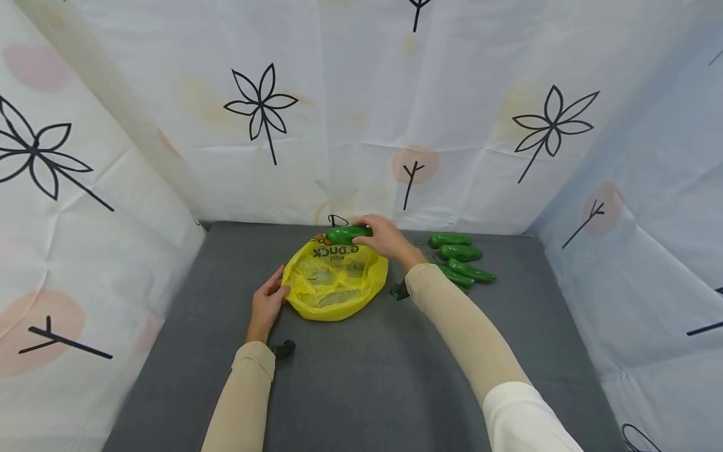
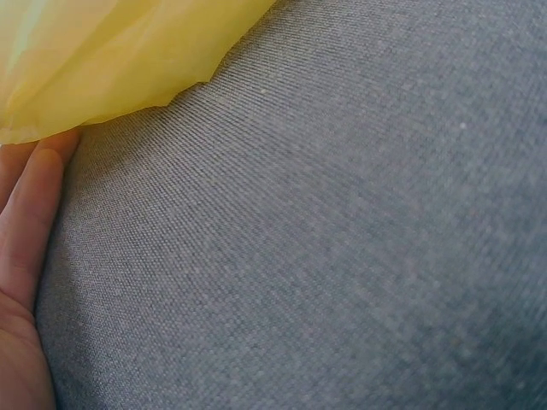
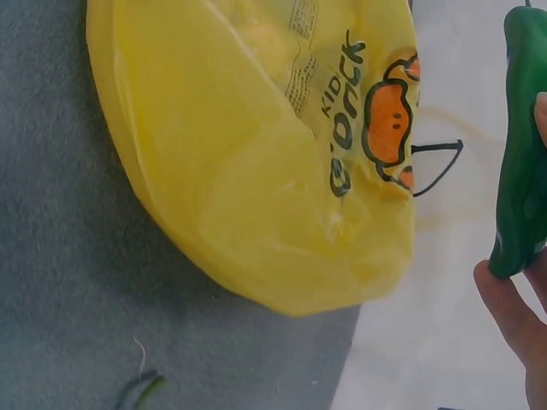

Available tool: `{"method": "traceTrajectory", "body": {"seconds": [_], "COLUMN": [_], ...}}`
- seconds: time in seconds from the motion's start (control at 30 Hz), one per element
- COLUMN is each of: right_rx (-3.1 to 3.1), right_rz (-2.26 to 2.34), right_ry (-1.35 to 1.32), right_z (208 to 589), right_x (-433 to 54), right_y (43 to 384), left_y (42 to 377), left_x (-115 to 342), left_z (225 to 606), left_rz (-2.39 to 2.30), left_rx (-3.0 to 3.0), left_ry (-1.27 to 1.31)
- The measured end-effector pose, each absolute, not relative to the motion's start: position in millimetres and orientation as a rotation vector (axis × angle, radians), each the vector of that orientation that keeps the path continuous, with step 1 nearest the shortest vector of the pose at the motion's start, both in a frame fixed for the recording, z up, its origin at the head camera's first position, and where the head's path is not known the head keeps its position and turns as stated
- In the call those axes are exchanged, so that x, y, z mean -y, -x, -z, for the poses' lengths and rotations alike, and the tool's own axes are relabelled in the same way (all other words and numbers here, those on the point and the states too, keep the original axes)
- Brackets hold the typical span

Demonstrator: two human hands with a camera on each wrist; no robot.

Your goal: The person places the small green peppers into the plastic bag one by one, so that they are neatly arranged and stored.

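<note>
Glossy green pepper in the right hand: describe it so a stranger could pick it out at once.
On the dark grey table in the head view, find the wide-mouthed yellow plastic bag. At the bag's far edge, the right hand grips the long, glossy green pepper. The other visible green peppers lie on the table, right of the bag; only this one is held.

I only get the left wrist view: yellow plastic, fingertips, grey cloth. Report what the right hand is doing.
Observer: The right hand holds a green pepper.
Operator: Copy. Say whether there are more.
Observer: Yes, four more peppers show on the grey cloth, to the right of the yellow bag.
Operator: I see just a scrap of that bag. Tell me how its mouth stands.
Observer: In the head view it is spread wide open, facing up.
</note>
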State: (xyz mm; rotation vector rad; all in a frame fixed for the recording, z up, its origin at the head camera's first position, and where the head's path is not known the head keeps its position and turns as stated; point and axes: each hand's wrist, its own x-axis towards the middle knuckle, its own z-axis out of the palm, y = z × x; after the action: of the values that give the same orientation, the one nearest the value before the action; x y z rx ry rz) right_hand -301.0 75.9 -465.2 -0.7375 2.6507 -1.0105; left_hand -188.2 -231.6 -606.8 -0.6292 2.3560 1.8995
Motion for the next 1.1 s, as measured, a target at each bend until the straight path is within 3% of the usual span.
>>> {"method": "traceTrajectory", "body": {"seconds": [1.1], "right_rx": [-2.591], "right_rz": [1.060], "right_ry": [0.605], "right_z": [505.6], "right_x": [-30.3], "right_y": [302.1], "left_y": [185.4], "left_x": [234.1], "left_z": [606.1], "left_rz": [-1.930], "left_rx": [-2.334], "left_ry": [0.591]}}
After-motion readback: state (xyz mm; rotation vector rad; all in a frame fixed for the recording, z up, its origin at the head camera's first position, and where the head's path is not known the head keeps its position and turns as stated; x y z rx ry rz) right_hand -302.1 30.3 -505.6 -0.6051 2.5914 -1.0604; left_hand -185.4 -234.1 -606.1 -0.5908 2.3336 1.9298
